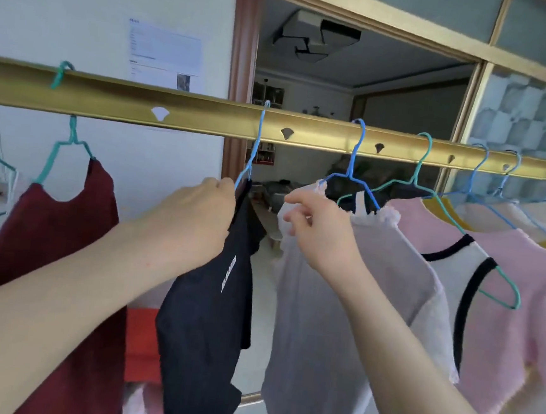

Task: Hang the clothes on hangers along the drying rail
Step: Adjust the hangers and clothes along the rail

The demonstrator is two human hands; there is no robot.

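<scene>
A long gold rail [207, 115] runs across the room, up high. Many clothes hang from it on thin wire hangers.

The left hand [195, 213] is closed around the top of a black shirt [209, 317]. It holds the cloth right where a light blue hanger [255, 146] goes into it. The hook of that hanger is over the rail. The black shirt hangs down in a bunch, with small white letters on it.

The right hand [315, 230] pinches the frilly neck edge of a pale shirt [338, 311]. This shirt is just beside the black one and hangs on a darker blue hanger [355, 154], which is hooked on the rail too.

To the left of the black shirt, a dark red top [65, 221] hangs on a teal hanger [69, 142].

To the right of the pale shirt is a white vest with black edges [446, 288] on a green hanger [420, 167]. One end of the green hanger pokes out of the armhole. Next comes a fluffy pink sweater [521, 294], and a bit of something yellow [443, 211] shows behind it. More hangers sit farther along the rail.

A sheet of paper [165, 48] is stuck on the white wall behind the rail.
</scene>
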